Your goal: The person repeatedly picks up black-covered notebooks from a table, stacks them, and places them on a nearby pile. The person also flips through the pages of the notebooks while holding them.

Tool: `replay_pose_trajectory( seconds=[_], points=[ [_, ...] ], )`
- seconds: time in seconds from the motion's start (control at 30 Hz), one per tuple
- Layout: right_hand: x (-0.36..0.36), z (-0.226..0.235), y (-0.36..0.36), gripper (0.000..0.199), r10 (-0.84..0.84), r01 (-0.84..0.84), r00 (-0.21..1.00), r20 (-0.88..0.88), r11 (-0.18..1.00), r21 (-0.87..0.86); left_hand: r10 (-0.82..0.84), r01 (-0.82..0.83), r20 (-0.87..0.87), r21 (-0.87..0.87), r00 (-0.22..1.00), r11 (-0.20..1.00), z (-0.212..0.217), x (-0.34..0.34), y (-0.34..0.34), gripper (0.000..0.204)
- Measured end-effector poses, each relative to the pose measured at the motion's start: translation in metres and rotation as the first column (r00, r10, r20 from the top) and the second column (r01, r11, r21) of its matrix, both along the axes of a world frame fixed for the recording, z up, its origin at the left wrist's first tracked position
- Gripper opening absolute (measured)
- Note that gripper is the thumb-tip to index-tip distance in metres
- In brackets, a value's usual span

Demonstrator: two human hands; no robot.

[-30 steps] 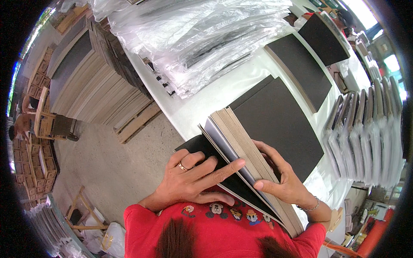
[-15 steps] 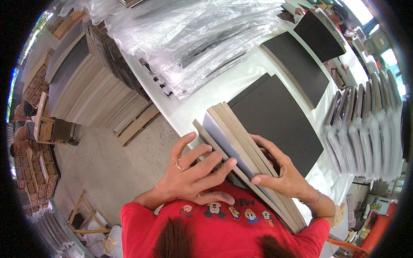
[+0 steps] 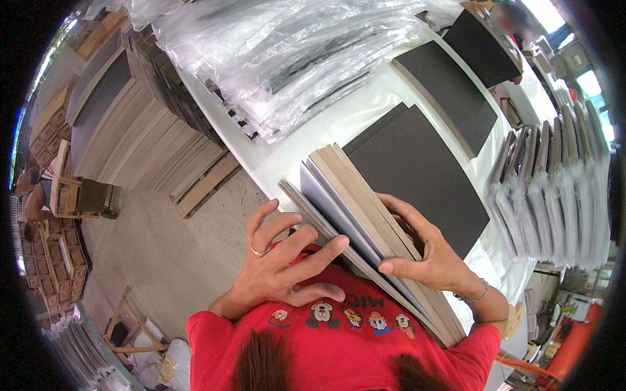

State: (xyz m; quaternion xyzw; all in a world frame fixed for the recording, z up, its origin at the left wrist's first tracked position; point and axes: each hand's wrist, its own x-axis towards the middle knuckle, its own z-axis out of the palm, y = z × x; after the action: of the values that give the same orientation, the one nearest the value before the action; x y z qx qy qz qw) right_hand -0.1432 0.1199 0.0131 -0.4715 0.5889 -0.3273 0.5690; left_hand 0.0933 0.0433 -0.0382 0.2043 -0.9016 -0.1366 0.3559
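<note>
"How is the white surface (image 3: 339,124) lying?"
"It's slanting away beyond the red shirt (image 3: 352,358)."

"What's the left hand (image 3: 280,257) doing?"
"It's grasping nothing; its fingers are spreading loosely. The forefinger is lying across the parted boards' edges, though I can't tell whether it's touching."

"And the right hand (image 3: 437,257)?"
"It's grasping the bundle of boards (image 3: 362,195), thumb lying over the edges, other fingers curling round the far side. The bundle is leaning between shirt and surface, some boards standing apart on its left."

"Beyond that?"
"Large dark boards (image 3: 417,169) are lying just past the bundle, and a second dark stack (image 3: 450,91) is resting behind them. A plastic-wrapped pile (image 3: 287,58) is sitting farther up the surface."

"Farthest?"
"A person (image 3: 515,26) is showing at the upper right, head blurred."
</note>
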Motion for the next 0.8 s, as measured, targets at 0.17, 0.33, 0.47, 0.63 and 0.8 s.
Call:
replay_pose_trajectory(
  seconds=[0.17,0.33,0.47,0.63,0.8],
  points=[
    [0.001,-0.001,0.000,0.092,-0.003,0.003,1.000,-0.001,1.000,0.000,-0.012,0.014,0.087,-0.022,0.996,1.000,0.005,0.003,0.000,0.072],
    [-0.001,-0.005,0.003,0.085,0.048,-0.049,0.998,-0.043,0.998,-0.043,-0.017,0.018,0.136,-0.010,0.991,1.000,0.003,-0.003,-0.001,0.074],
    [-0.002,-0.005,0.002,0.084,0.048,-0.050,0.998,-0.045,0.998,-0.045,0.010,-0.007,0.148,-0.020,0.989,1.000,0.005,-0.005,0.000,0.074],
    [-0.002,-0.007,0.003,0.085,0.042,-0.044,0.999,-0.033,0.998,-0.051,0.024,-0.020,0.152,-0.030,0.988,0.999,0.003,-0.007,0.001,0.071],
    [-0.002,-0.006,0.002,0.084,0.044,-0.045,0.999,-0.008,0.997,-0.055,0.015,-0.010,0.128,-0.044,0.992,0.999,0.002,-0.002,0.000,0.069]
  ],
)
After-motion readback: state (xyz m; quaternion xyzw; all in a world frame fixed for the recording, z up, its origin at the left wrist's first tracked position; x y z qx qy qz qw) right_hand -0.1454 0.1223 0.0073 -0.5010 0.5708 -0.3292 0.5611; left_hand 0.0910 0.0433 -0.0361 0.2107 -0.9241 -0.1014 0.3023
